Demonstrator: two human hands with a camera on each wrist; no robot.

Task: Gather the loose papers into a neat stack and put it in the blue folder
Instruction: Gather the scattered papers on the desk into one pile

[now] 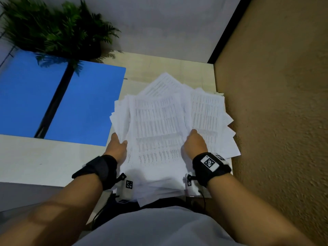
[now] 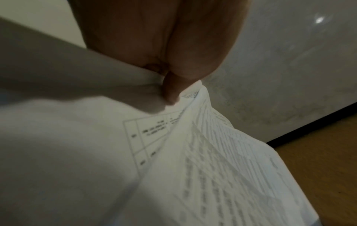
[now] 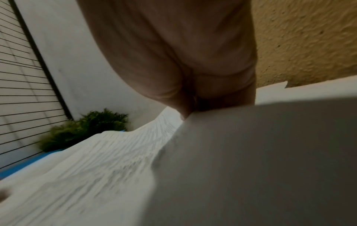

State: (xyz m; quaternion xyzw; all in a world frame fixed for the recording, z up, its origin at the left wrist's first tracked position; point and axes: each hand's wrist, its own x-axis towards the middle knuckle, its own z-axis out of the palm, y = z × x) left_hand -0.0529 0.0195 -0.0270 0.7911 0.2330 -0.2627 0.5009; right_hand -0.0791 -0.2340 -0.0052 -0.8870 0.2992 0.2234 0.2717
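A fanned, uneven bundle of printed white papers [image 1: 159, 125] is held up over the table's right end. My left hand [image 1: 118, 143] grips its left edge, thumb on top; the left wrist view shows the thumb [image 2: 170, 90] pinching sheets [image 2: 203, 168]. My right hand [image 1: 194, 142] grips the right part of the bundle, its fingers hidden under the sheets [image 3: 251, 152] in the right wrist view. The blue folder [image 1: 58, 102] lies open and flat on the table at left, a dark spine down its middle.
A potted fern [image 1: 58, 31] stands at the back left, its fronds hanging over the folder's far edge. A textured tan wall [image 1: 275, 103] runs close along the right. The pale table [image 1: 44, 162] shows bare surface at the front left.
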